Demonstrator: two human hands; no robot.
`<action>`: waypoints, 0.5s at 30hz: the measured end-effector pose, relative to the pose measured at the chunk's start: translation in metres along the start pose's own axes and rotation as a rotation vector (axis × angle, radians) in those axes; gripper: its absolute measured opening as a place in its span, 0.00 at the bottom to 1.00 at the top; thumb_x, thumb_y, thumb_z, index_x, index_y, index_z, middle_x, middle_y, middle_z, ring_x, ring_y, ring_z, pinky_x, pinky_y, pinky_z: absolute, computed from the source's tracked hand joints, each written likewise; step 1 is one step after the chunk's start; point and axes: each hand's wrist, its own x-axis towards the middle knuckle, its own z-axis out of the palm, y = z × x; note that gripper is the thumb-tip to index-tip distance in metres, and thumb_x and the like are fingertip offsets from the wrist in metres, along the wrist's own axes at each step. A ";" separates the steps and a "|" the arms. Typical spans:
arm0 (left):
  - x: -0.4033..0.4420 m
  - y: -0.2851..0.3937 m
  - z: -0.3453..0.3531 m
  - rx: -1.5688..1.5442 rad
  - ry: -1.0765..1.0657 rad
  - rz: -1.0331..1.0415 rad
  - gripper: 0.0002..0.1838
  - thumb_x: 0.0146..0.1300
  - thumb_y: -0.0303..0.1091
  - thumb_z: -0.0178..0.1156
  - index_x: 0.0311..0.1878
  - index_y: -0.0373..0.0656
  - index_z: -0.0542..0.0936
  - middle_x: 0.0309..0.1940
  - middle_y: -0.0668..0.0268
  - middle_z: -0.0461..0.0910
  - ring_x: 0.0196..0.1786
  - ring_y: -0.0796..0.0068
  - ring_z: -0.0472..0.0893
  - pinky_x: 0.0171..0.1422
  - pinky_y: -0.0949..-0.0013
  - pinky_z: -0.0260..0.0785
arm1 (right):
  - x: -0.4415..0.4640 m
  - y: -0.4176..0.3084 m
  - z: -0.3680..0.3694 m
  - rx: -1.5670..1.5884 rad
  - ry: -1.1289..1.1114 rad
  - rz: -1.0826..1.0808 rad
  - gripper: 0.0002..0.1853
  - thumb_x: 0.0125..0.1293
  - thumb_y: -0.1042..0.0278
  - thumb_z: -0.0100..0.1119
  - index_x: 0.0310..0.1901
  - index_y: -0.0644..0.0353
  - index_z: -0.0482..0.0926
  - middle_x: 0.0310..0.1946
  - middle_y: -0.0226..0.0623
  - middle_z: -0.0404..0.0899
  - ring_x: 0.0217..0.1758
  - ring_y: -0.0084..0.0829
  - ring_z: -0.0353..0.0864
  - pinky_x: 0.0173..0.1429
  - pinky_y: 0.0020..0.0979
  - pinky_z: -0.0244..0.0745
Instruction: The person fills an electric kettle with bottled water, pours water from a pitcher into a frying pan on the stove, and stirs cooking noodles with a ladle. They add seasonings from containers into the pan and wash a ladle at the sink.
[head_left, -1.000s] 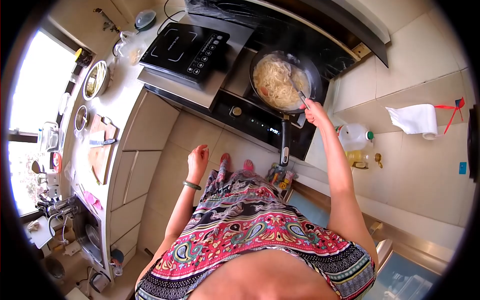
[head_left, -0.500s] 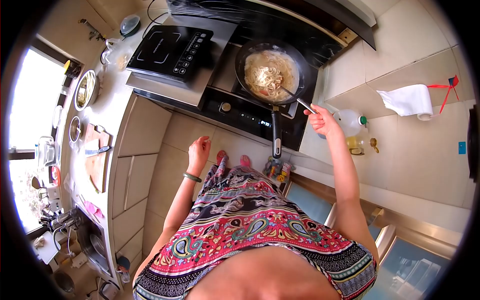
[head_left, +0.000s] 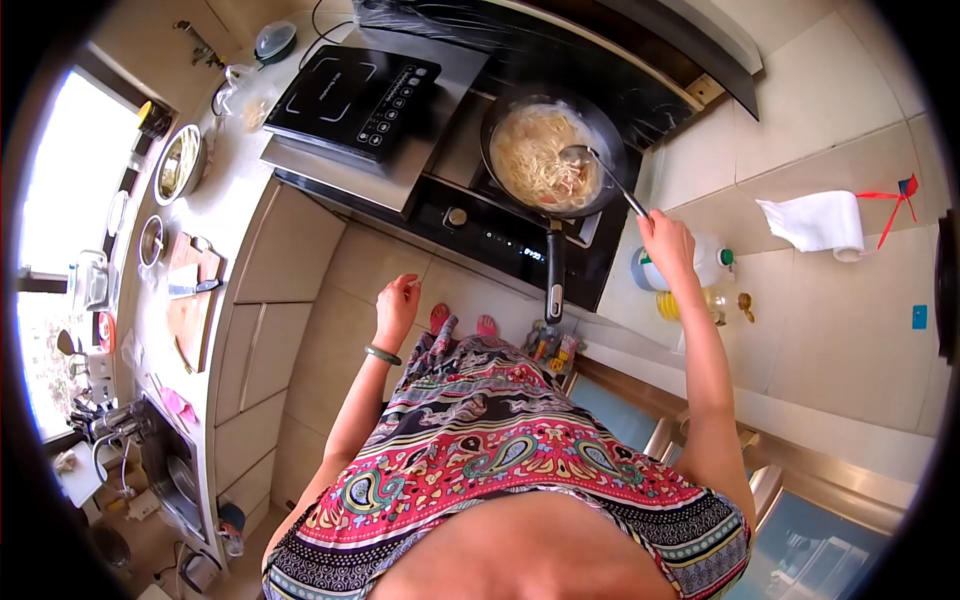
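Observation:
My right hand (head_left: 668,243) is closed around the handle of a metal ladle (head_left: 625,185). The ladle's rounded head rests over the noodles (head_left: 545,150), which lie in pale, cloudy broth with some pinkish bits. They fill a dark frying pan (head_left: 491,165) on the cooktop, its black handle pointing toward me. My left hand (head_left: 397,302) hangs in the air in front of the cabinets, fingers curled in, holding nothing I can see. A dark green bangle circles that wrist.
A black induction plate (head_left: 345,105) sits left of the pan. Along the left counter are a metal bowl (head_left: 180,165) and a cutting board (head_left: 190,325) with a knife (head_left: 190,282). An oil bottle (head_left: 700,303) and a larger jug (head_left: 712,262) stand near my right forearm.
My right hand has moved up and a little right. The ladle head, earlier under a lifted clump of noodles, now shows at the pan's right side, and the noodles lie lower and spread out.

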 end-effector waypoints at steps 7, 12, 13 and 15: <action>-0.012 -0.015 0.004 0.004 0.021 -0.040 0.10 0.61 0.34 0.61 0.44 0.42 0.83 0.27 0.56 0.81 0.32 0.56 0.82 0.40 0.58 0.74 | -0.025 -0.028 0.020 -0.149 0.013 -0.165 0.16 0.66 0.52 0.55 0.32 0.57 0.76 0.18 0.48 0.79 0.24 0.52 0.82 0.28 0.52 0.76; -0.011 -0.008 0.000 0.026 0.026 -0.045 0.11 0.63 0.35 0.59 0.46 0.42 0.83 0.28 0.54 0.83 0.32 0.58 0.84 0.39 0.62 0.75 | 0.004 -0.049 0.049 -0.075 0.090 -0.214 0.15 0.66 0.54 0.57 0.32 0.58 0.76 0.18 0.48 0.79 0.24 0.51 0.82 0.30 0.50 0.76; -0.011 -0.007 0.000 0.019 0.035 -0.042 0.12 0.63 0.35 0.59 0.46 0.42 0.83 0.28 0.54 0.83 0.32 0.58 0.84 0.39 0.62 0.75 | 0.010 -0.051 0.053 -0.079 0.130 -0.224 0.15 0.65 0.55 0.57 0.31 0.59 0.77 0.18 0.48 0.79 0.24 0.51 0.82 0.30 0.49 0.77; -0.010 -0.002 -0.003 0.010 0.045 -0.047 0.11 0.62 0.35 0.60 0.45 0.42 0.83 0.28 0.54 0.82 0.32 0.56 0.83 0.39 0.60 0.74 | 0.025 -0.057 0.059 -0.075 0.155 -0.221 0.15 0.65 0.55 0.57 0.30 0.59 0.77 0.18 0.48 0.79 0.23 0.50 0.82 0.30 0.49 0.77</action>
